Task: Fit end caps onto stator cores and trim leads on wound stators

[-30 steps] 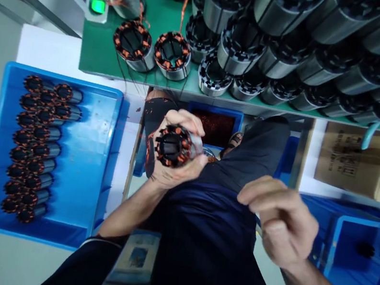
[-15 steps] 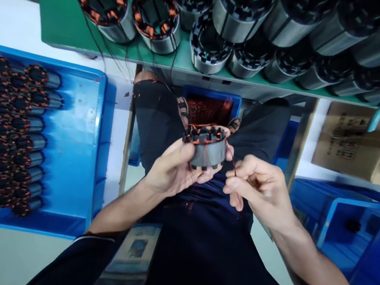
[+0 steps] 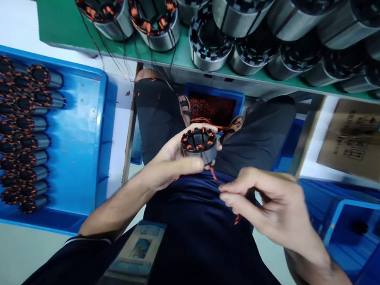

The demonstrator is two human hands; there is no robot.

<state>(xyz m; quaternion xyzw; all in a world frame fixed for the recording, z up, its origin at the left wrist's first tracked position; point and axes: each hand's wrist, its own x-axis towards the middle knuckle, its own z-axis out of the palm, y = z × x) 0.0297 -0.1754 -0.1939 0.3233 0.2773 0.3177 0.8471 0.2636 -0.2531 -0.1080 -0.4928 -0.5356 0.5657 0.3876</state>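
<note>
My left hand (image 3: 172,161) is closed around a wound stator (image 3: 199,145), a grey metal cylinder with orange copper coils in its slots, held over my lap with its open end facing up. A thin copper wire (image 3: 214,173) runs from the stator toward my right hand (image 3: 267,205), which pinches it between thumb and forefinger just right of and below the stator. Both hands hover above my dark trousers.
A green bench (image 3: 71,25) ahead carries two wound stators (image 3: 155,3) and many bare grey stators (image 3: 242,5). A blue tray (image 3: 75,152) at left holds several wound stators in rows. A blue bin of copper scrap (image 3: 212,107), a cardboard box (image 3: 355,136) and blue crates (image 3: 354,223) lie beyond and right.
My left hand turned the stator from end-on to side-on and back to open end up. My right hand came in from the right and took the wire, then pulled it down and right.
</note>
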